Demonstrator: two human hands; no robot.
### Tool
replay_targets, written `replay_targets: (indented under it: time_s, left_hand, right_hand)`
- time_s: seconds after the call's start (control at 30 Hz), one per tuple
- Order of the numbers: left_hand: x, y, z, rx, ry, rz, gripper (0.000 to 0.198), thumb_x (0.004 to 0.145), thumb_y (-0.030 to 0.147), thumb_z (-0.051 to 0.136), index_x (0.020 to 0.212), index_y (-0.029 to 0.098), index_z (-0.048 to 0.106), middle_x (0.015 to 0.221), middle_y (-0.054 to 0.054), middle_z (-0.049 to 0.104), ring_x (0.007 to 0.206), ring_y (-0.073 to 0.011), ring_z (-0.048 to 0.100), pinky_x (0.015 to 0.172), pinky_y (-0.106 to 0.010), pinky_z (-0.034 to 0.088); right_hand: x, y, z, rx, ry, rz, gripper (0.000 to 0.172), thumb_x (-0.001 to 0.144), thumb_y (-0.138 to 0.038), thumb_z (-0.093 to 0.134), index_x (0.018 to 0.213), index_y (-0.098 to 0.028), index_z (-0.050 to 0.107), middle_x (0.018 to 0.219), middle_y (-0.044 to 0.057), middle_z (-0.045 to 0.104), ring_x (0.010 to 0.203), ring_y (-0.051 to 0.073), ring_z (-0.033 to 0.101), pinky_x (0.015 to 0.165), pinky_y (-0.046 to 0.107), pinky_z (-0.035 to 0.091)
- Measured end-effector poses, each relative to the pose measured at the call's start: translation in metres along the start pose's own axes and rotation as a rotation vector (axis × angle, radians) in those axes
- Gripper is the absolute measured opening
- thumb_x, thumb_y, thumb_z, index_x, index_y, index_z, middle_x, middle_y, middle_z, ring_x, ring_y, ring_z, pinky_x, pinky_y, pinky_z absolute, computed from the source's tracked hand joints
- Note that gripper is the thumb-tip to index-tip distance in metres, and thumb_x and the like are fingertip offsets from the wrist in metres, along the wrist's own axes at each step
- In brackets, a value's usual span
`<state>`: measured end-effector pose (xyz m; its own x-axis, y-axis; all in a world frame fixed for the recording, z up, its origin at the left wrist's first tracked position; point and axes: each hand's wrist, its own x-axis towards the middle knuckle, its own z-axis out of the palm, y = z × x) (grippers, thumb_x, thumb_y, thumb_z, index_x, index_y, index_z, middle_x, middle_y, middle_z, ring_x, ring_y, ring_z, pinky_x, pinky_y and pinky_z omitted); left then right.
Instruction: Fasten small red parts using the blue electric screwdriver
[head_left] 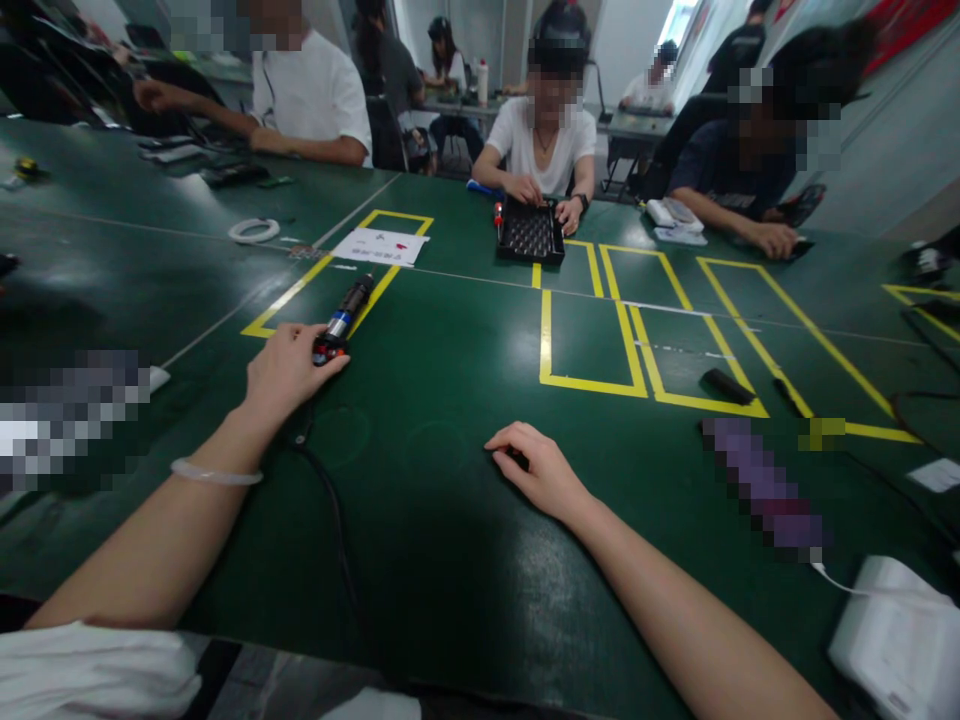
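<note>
On the left side of the green table, my left hand (pixel 289 375) is closed around the near end of a dark cylindrical electric screwdriver (pixel 345 312). The tool has a silver and blue band and red and orange parts near my fingers; its far end points away from me. My fingers hide part of its grip. Near the table's middle, my right hand (pixel 541 468) rests on the surface with loosely curved fingers. The thumb is a little apart from the index finger, and I see no object in it. A black cable (pixel 337 530) runs from below my left hand to the table edge.
Yellow tape rectangles (pixel 592 382) mark the table. A printed sheet (pixel 381 247) lies beyond the tool. Across the table, a person works at a black tray (pixel 531 232). At right are a small black cylinder (pixel 727 386) and a white charger (pixel 896 635).
</note>
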<state>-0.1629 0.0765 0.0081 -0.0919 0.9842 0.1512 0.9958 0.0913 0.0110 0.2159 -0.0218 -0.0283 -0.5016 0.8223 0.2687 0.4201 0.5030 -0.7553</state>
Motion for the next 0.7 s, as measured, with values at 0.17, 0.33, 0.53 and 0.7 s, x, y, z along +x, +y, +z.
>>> replay_targets:
  time_s: [0.17,0.33,0.53,0.7]
  left_hand:
    - [-0.011,0.014,-0.001,0.068,0.048,-0.015,0.062,0.089,0.055,0.049,0.135,0.014,0.044,0.126,-0.017,0.05,0.111,-0.0316,0.052,0.083,-0.04,0.049]
    - [-0.014,0.018,-0.003,0.111,0.08,-0.001,0.056,0.09,0.05,0.049,0.13,0.011,0.045,0.121,-0.017,0.052,0.105,-0.0304,0.054,0.082,-0.038,0.046]
    - [-0.015,0.019,-0.001,0.159,0.1,0.047,0.039,0.091,0.041,0.05,0.116,0.011,0.052,0.125,-0.015,0.051,0.106,-0.0271,0.049,0.085,-0.033,0.042]
    - [-0.018,0.027,-0.011,0.04,0.152,0.09,0.036,0.094,0.04,0.042,0.109,0.011,0.056,0.125,-0.015,0.055,0.106,-0.0261,0.051,0.088,-0.035,0.042]
  right_hand:
    - [0.0,0.001,0.001,0.0,0.003,-0.004,0.015,0.091,-0.014,0.054,0.099,-0.021,0.065,0.094,0.006,0.067,0.091,0.019,0.061,0.083,0.033,0.048]
    - [0.0,0.0,0.001,-0.004,-0.005,0.005,0.014,0.091,-0.014,0.054,0.098,-0.02,0.065,0.094,0.006,0.067,0.091,0.019,0.061,0.083,0.033,0.048]
    - [0.0,-0.002,0.0,-0.007,-0.007,0.006,0.014,0.092,-0.015,0.053,0.099,-0.02,0.065,0.095,0.006,0.067,0.092,0.019,0.06,0.084,0.034,0.048]
    - [0.001,-0.002,0.0,-0.004,-0.008,0.012,0.015,0.091,-0.015,0.053,0.099,-0.02,0.065,0.094,0.006,0.067,0.091,0.019,0.06,0.083,0.035,0.049]
